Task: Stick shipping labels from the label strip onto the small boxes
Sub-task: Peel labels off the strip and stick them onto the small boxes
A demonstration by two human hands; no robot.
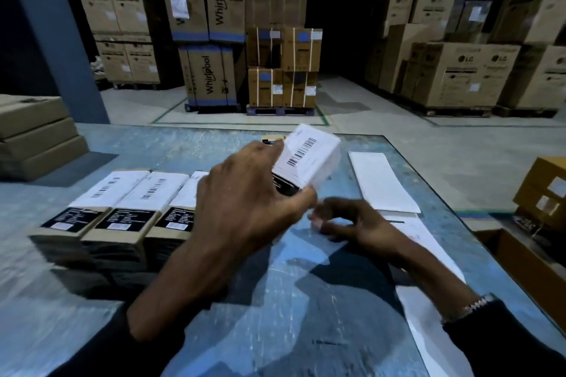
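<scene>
Nearest, along the table's (153, 300) right edge: label strip (428, 309), partly under the right forearm. Just above it, right hand (346, 220) loosely curled, holding nothing visible. Beyond, left hand (245, 202) gripping a labelled small box (309, 156) aloft by one end only; likely to slip or knock the labelled row (122, 193) when set down.

- Both forearms are bare from the dark sleeves (502, 343) pushed up toward the elbows.
- A silver-coloured metal link bracelet (477, 304) circles the right wrist.
</scene>
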